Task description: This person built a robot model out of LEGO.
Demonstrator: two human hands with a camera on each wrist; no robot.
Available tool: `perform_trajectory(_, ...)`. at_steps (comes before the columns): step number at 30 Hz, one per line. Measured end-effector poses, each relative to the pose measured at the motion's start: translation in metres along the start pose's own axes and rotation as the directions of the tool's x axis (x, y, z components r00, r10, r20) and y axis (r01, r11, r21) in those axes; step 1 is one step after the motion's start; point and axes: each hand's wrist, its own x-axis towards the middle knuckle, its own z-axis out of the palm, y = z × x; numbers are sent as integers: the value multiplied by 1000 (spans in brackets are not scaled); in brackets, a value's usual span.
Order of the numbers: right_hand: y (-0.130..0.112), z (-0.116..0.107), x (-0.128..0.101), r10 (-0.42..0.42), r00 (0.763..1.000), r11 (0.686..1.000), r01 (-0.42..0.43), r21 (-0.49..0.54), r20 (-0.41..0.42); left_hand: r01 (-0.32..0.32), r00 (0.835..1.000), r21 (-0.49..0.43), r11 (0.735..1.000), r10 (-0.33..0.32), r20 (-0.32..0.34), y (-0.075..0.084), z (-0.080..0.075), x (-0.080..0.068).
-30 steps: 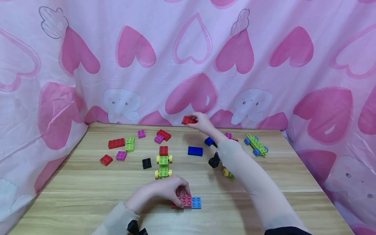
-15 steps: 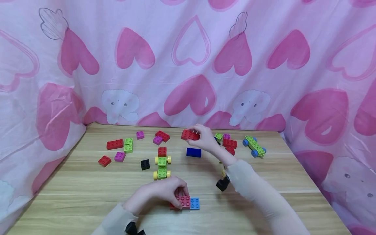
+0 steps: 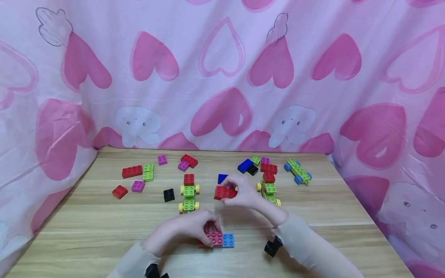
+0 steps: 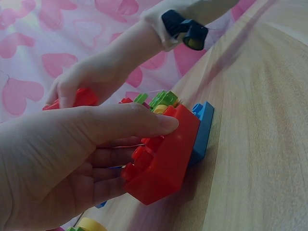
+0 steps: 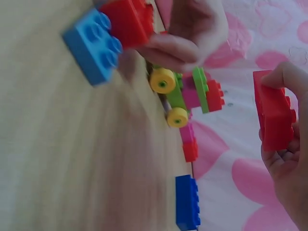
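From the head camera, the right hand (image 3: 243, 193) had its fingers curled round a red brick (image 3: 225, 192) and held it in the air just behind the red base block (image 3: 213, 238), which lay on the wooden table (image 3: 83, 231) at the near edge. The left hand (image 3: 189, 227) gripped that base block from its left, fingers bent over the studs; a light blue brick (image 3: 228, 240) was joined to its right end. Behind the base block stood a green car with yellow wheels (image 3: 189, 195), and a black brick (image 3: 168, 195) lay behind and to the left of it.

The left wrist camera showed the left hand (image 4: 62, 159) with thumb laid along the top of the red base block (image 4: 163, 161) and fingers tucked under its near side, a firm hold. The light blue brick (image 4: 202, 126) touched its far end.

The right wrist camera showed the fingertips (image 5: 281, 79) of the right hand pinching the red brick (image 5: 273, 115) by its ends, well apart from the base block (image 5: 129, 19).

To seat the brick well, it looked wise to keep the base pinned flat, bring the red brick down level and square over the free studs, clear the thumb from the top first, then press evenly.
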Motion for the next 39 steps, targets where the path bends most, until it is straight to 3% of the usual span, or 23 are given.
perform_trajectory(6, -4, 2, -20, 36, 987, 999, -39, 19, 158, 2, 1000, 6, 1000, -2, -6, -1, 1, 1)
perform_trajectory(16, 4, 8, -45, -3, 962, 998, -17, 68, 272, -19, 1000, 0, 1000, 19, -17, -2, 2, 2)
perform_trajectory(22, 8, 12, -55, 40, 947, 998, -53, 32, 317, -27, 999, 1, 1000, 27, -19, -1, 2, 1)
perform_trajectory(29, 14, 22, -62, -13, 938, 998, -11, 67, 347, -19, 1000, -5, 1000, 19, -19, 0, 2, 1)
perform_trajectory(39, 15, 28, -64, -17, 928, 996, -16, 86, 371, -6, 1000, -14, 1000, 6, -13, 2, 1, 0)
